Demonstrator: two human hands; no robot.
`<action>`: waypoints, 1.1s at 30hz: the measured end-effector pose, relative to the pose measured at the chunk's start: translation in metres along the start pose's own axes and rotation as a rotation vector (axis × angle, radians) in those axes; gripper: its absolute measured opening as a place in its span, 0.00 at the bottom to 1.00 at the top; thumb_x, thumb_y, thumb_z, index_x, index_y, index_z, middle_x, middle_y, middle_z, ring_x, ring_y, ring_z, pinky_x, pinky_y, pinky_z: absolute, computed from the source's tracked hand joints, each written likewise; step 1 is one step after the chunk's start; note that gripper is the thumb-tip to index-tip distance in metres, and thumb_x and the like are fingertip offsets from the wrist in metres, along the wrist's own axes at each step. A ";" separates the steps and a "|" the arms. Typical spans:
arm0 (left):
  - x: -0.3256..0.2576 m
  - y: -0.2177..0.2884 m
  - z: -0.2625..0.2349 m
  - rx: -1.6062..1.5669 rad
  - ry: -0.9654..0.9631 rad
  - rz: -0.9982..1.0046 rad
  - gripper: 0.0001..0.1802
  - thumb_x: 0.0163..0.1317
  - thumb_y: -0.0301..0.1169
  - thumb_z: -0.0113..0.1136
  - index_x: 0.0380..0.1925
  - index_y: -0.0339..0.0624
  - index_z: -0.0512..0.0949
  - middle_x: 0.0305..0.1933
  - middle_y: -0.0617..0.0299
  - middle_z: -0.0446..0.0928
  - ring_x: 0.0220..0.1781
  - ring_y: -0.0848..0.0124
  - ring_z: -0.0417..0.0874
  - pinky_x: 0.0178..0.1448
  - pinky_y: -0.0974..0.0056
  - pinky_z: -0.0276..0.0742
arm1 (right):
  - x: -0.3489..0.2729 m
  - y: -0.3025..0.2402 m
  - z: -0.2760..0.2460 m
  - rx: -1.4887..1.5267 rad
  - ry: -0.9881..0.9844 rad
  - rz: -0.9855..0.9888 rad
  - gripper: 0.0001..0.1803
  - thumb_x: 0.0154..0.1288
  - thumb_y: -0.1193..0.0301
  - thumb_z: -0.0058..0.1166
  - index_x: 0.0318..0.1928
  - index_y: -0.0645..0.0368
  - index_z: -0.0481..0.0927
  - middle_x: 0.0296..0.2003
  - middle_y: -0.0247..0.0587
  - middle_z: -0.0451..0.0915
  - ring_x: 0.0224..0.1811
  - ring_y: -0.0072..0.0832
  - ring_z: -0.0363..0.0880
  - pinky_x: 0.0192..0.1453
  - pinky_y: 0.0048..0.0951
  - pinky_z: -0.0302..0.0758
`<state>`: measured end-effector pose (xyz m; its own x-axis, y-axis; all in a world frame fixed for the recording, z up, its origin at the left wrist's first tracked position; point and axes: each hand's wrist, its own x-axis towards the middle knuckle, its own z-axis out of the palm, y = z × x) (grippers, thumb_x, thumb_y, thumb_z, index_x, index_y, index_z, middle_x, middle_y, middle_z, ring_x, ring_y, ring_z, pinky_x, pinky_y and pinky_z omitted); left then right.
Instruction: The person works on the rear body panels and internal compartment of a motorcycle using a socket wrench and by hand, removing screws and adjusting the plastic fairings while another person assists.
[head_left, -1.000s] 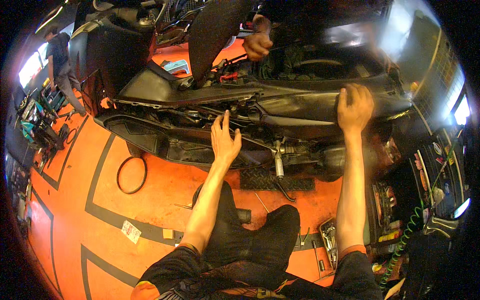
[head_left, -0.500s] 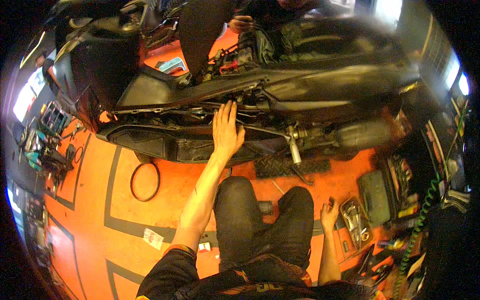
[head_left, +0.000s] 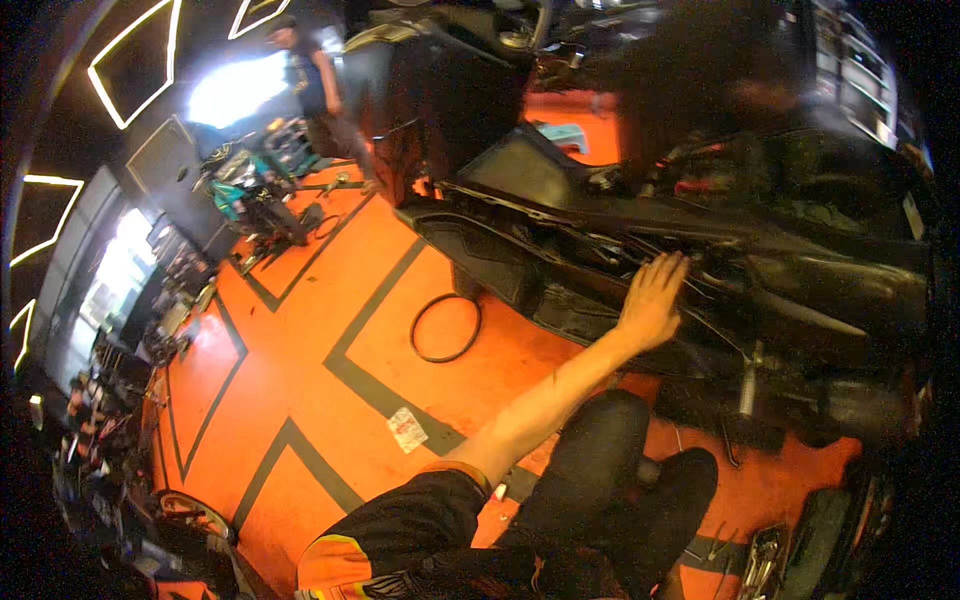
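Note:
My left hand (head_left: 655, 297) rests flat with fingers spread on the dark side body of a black scooter (head_left: 700, 240) that lies stripped of panels in front of me. Cables and a metal rod run along the frame just past my fingertips. My right hand is out of the picture. My knees in dark trousers (head_left: 610, 480) fold under me on the orange floor (head_left: 300, 380).
A black rubber ring (head_left: 445, 327) lies on the floor left of the scooter. A small paper slip (head_left: 407, 429) lies near my left arm. A person (head_left: 320, 90) stands at the back by a teal motorcycle (head_left: 250, 185). A metal tool tray (head_left: 765, 560) sits at lower right.
My view has swung left. My right hand came off the scooter's body, dropped by the tool tray, and has left the picture. My left hand stays on the scooter.

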<state>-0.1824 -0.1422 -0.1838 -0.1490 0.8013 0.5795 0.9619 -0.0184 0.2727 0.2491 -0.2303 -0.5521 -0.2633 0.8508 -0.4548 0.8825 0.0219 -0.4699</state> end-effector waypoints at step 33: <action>-0.007 -0.014 0.003 0.059 0.006 0.008 0.46 0.47 0.29 0.56 0.68 0.42 0.48 0.70 0.48 0.48 0.72 0.50 0.47 0.71 0.46 0.48 | -0.081 0.010 -0.139 -0.455 0.370 -0.030 0.21 0.63 0.65 0.47 0.54 0.62 0.69 0.31 0.63 0.77 0.32 0.53 0.78 0.35 0.48 0.75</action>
<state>-0.1945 -0.1459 -0.1943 -0.1420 0.7978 0.5859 0.9749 0.0102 0.2223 0.3339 -0.2262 -0.4146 -0.2096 0.9711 -0.1137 0.9768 0.2027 -0.0690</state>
